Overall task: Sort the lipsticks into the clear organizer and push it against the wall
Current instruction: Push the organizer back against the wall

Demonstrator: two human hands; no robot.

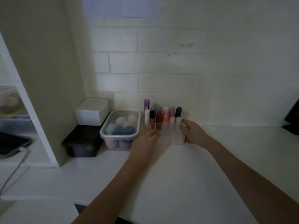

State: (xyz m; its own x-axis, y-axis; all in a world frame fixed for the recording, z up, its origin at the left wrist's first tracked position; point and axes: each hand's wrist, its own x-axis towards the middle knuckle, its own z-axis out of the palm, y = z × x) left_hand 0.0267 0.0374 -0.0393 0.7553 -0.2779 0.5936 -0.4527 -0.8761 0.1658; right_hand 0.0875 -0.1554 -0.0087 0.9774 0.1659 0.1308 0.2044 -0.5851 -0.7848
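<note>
The clear organizer (171, 137) stands on the white counter close to the tiled wall, blurred. Several lipsticks (165, 118) stand upright in it, with purple, red, pink, navy and pale caps. A purple tube (146, 103) stands tallest at its back left. My left hand (146, 139) grips the organizer's left side. My right hand (193, 133) grips its right side, fingers curled around the corner. Whether the organizer touches the wall I cannot tell.
A clear lidded tub of makeup sponges (120, 126) sits just left of the organizer. Further left a white box (92, 110) rests on a black box (82, 141) beside a cabinet panel. A dark object (292, 120) stands at the far right edge.
</note>
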